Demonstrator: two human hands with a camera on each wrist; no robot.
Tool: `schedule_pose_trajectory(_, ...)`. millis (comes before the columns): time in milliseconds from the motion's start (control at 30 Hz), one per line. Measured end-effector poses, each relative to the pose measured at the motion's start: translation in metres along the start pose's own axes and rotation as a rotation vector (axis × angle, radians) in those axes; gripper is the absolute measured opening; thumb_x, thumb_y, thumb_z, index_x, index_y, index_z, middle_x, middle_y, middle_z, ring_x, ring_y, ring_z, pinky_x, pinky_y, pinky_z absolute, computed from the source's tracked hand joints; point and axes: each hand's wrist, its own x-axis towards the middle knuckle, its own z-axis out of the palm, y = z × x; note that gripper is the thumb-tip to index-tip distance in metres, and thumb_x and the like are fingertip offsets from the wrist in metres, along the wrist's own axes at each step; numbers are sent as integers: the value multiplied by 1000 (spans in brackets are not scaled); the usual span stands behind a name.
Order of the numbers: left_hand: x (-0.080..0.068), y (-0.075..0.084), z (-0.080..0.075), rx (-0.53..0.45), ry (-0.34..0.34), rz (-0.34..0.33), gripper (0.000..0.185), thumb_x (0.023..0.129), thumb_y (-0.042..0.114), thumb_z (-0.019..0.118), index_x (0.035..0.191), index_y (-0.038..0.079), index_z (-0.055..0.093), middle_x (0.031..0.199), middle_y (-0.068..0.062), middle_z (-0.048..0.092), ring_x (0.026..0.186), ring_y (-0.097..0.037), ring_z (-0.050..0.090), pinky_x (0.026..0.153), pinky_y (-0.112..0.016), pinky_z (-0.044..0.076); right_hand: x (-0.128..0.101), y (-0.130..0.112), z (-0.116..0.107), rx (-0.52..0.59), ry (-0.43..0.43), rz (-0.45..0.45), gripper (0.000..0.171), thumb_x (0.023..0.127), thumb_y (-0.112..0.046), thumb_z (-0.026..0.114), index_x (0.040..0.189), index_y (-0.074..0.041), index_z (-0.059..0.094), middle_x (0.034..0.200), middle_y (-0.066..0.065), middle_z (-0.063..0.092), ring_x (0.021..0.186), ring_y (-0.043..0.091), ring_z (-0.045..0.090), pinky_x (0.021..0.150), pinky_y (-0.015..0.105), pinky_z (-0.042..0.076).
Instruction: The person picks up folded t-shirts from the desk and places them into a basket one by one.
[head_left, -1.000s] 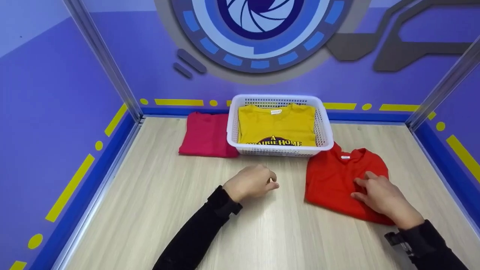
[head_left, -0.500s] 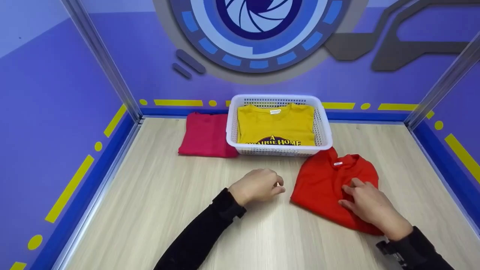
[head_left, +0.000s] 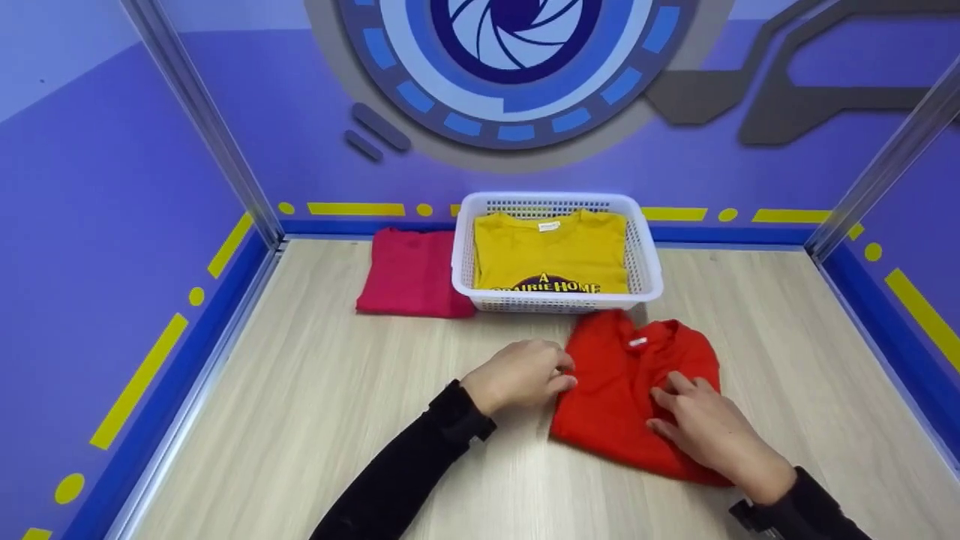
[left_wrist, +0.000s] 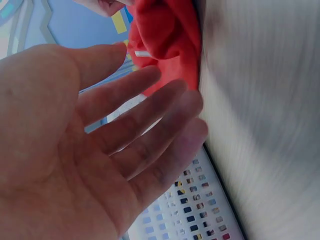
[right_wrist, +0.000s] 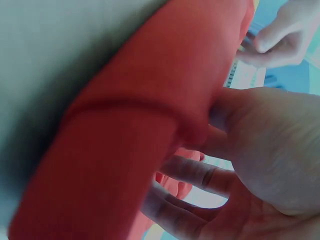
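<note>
A folded red shirt (head_left: 622, 390) lies on the wooden table (head_left: 300, 390) just in front of the basket. My right hand (head_left: 679, 409) rests on top of it, fingers spread and pressing into the cloth. In the right wrist view the right hand (right_wrist: 210, 165) arches over the thick folded edge of the red shirt (right_wrist: 135, 150). My left hand (head_left: 559, 375) is at the shirt's left edge, fingertips touching it. The left wrist view shows the left hand (left_wrist: 165, 115) with straight fingers, holding nothing, and the red shirt (left_wrist: 170, 40) just beyond them.
A white mesh basket (head_left: 645, 262) at the back centre holds a folded yellow printed shirt (head_left: 551, 251). A folded crimson shirt (head_left: 409, 274) lies to its left. Purple walls and metal posts (head_left: 202, 120) close in the table on three sides.
The right hand has slid the red shirt leftward and nearer across the table. The left hand has shifted slightly right and now meets the shirt's left edge.
</note>
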Motion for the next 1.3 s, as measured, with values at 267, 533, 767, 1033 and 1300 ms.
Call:
schedule_pose_trajectory(267, 2, 0, 6, 73, -12, 23, 25, 104, 41, 78, 110, 18, 82, 104, 0, 68, 102, -18, 60, 92, -30, 53, 11, -17, 3, 6, 5, -23, 49, 89, -33, 93, 127, -6, 81, 107, 8, 62, 88, 24, 53, 67, 38, 52)
schedule_pose_trajectory(533, 0, -2, 7, 95, -38, -44, 35, 98, 44, 83, 122, 18, 83, 118, -3, 68, 114, -22, 59, 98, -30, 52, 26, -34, 6, 20, 29, -39, 48, 91, -36, 91, 128, -7, 81, 107, 10, 64, 87, 25, 55, 65, 40, 53)
schedule_pose_trajectory(767, -3, -12, 3, 51, -34, -101, 34, 101, 40, 81, 124, 15, 81, 116, -5, 66, 113, -23, 58, 97, -33, 54, 49, -15, -3, 141, 155, -18, 31, 95, -23, 88, 118, -5, 83, 95, 8, 63, 84, 23, 57, 73, 41, 54)
schedule_pose_trajectory(1033, -7, -25, 15, 106, -25, -73, 40, 102, 48, 79, 126, 17, 79, 118, -6, 65, 112, -23, 55, 89, -34, 55, 63, 4, 6, 136, 84, -22, 38, 95, -23, 87, 127, -4, 80, 106, 12, 64, 97, 29, 59, 81, 45, 55)
schedule_pose_trajectory(1300, -5, -32, 12, 112, -26, -43, 44, 99, 49, 81, 130, 18, 78, 124, -6, 67, 115, -25, 58, 91, -37, 57, 62, 7, 4, 133, 59, 33, 38, 95, -25, 87, 127, -5, 79, 106, 11, 63, 98, 30, 58, 83, 44, 53)
